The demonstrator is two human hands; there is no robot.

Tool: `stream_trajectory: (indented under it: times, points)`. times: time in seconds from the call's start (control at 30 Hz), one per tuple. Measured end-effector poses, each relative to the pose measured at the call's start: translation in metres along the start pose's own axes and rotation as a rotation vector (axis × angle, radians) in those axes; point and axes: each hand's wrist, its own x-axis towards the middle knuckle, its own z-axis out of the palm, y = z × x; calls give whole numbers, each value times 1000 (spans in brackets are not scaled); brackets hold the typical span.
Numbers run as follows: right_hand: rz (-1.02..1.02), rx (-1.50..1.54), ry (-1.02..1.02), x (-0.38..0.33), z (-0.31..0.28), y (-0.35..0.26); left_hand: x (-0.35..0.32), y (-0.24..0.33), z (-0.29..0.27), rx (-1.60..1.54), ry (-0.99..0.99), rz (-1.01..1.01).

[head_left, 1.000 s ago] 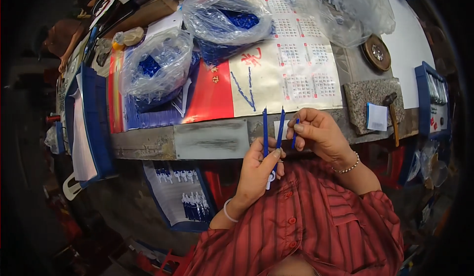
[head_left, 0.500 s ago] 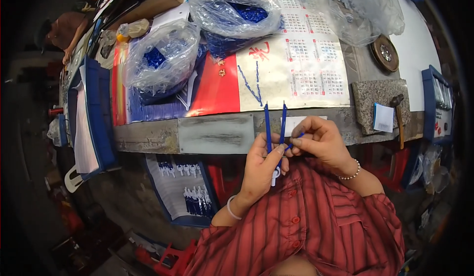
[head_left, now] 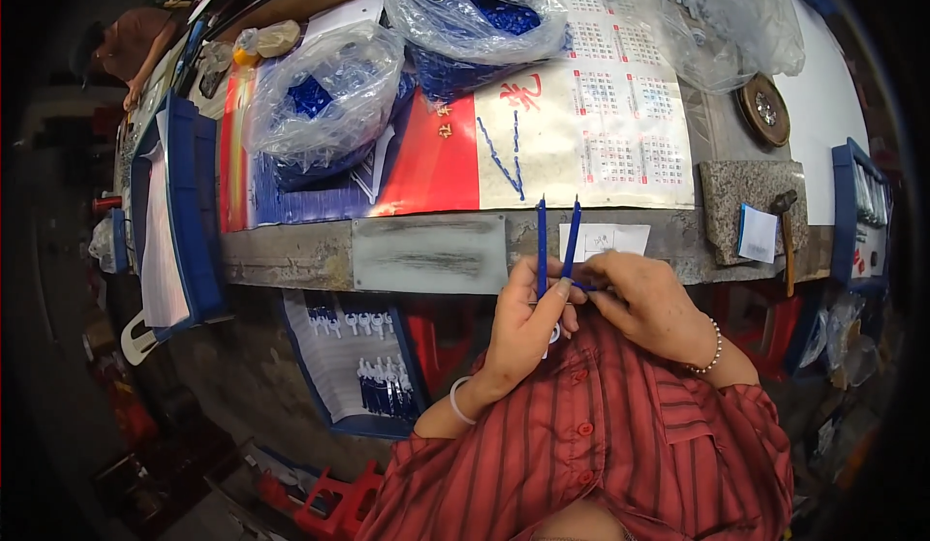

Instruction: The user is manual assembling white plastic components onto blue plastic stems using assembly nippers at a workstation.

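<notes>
My left hand [head_left: 523, 326] is closed round a blue two-legged drawing compass [head_left: 542, 250], its pointed tips facing away from me. A white end of it shows below my fingers. Beside it, the fingers of my right hand [head_left: 654, 307] pinch a small blue strip [head_left: 582, 286] against the compass's right leg; part of the strip is hidden by the fingers. Beyond the tips, two rows of small blue pieces [head_left: 517, 154] lie on a printed calendar sheet [head_left: 620, 187].
Clear bags of blue parts, a nearer bag [head_left: 329, 105] and a farther bag [head_left: 475, 23], stand on the sheet. A hammer [head_left: 787, 226] rests on a stone slab [head_left: 722, 183] at right. Below the table edge, a tray [head_left: 334, 371] holds several blue-and-white pieces. A person [head_left: 136, 47] sits far left.
My right hand has turned over more, and its fingers now press the blue strip closer to the compass. The compass appears slightly farther right, with the view shifted a little.
</notes>
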Motion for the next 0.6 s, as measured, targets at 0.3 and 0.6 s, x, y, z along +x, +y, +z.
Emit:
stream_trajectory:
  times: [0.3, 0.6]
  points:
    - [487, 1038, 78, 2, 7, 2, 3, -4, -3, -38, -52, -13]
    - [373, 827, 186, 11, 20, 3, 1, -5, -5, -17, -89, -55]
